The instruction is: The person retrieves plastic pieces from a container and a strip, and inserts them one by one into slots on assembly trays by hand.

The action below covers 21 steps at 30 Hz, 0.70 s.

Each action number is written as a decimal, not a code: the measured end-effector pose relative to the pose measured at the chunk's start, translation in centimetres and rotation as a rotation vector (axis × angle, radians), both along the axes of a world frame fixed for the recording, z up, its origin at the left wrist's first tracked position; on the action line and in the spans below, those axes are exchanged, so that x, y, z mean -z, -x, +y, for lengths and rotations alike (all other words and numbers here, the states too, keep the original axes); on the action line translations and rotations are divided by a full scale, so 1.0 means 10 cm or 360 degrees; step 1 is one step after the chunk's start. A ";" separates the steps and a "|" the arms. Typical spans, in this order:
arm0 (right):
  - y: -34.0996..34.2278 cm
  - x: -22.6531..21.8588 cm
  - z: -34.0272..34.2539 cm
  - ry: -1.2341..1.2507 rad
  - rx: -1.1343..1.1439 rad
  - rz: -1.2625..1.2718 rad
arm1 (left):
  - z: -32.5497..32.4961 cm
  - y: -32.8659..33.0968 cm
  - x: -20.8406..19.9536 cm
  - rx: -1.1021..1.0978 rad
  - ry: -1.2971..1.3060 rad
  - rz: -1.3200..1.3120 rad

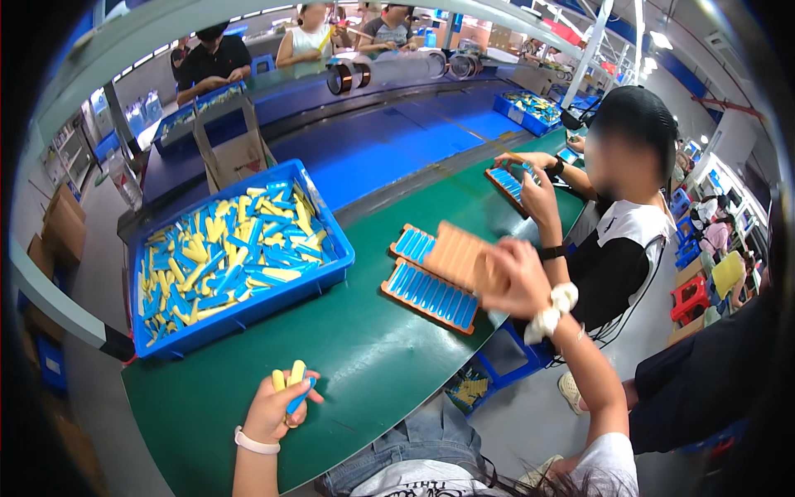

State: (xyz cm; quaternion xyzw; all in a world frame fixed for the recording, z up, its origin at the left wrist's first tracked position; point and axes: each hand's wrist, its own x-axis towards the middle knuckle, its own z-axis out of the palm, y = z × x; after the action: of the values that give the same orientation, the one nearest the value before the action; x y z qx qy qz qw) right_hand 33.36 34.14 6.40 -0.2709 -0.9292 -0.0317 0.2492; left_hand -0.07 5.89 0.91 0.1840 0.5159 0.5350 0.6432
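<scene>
- Left hand (269,414) is sitting on the near side of the blue bin (248,315), fingers curling round three visible pieces: two yellow pieces (297,371) and one blue piece (300,398); any more underneath, I cannot tell!
- Right hand (523,277), blurring, is bending its fingers over the edge of one orange panel (455,255), tilting it well right of the bin.
- Below that panel, two orange trays (394,289) are lying right of the bin, both showing rows of blue strips (431,294).
- Farther right of the bin, one co-worker (629,240) is handling one more tray (505,189).
</scene>
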 end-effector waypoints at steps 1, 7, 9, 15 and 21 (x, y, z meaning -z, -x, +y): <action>0.02 -0.04 -0.25 0.0068 -0.0058 -0.0054 | -0.05 0.01 0.00 -0.0018 -0.0010 -0.0025; 0.31 -0.03 -1.01 0.0361 -0.0528 -0.0159 | -0.15 -0.03 -0.12 -0.0101 -0.0145 -0.0150; 0.51 0.07 -1.11 0.0458 -0.0665 -0.0117 | -0.18 0.00 -0.16 -0.0059 -0.0187 -0.0157; 1.01 0.47 -1.24 0.0559 -0.0878 -0.0077 | -0.15 0.04 -0.13 0.0026 -0.0366 0.0206; 0.95 0.59 -1.40 0.0677 -0.0807 0.0076 | 0.01 -0.21 -0.06 0.0100 -0.0403 0.0292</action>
State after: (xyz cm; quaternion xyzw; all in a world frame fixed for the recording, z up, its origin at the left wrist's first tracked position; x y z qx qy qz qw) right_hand 23.86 20.14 0.54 -0.0775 -0.9468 0.2324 0.2087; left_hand 2.05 6.02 1.49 0.3278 0.4948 0.5565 0.5814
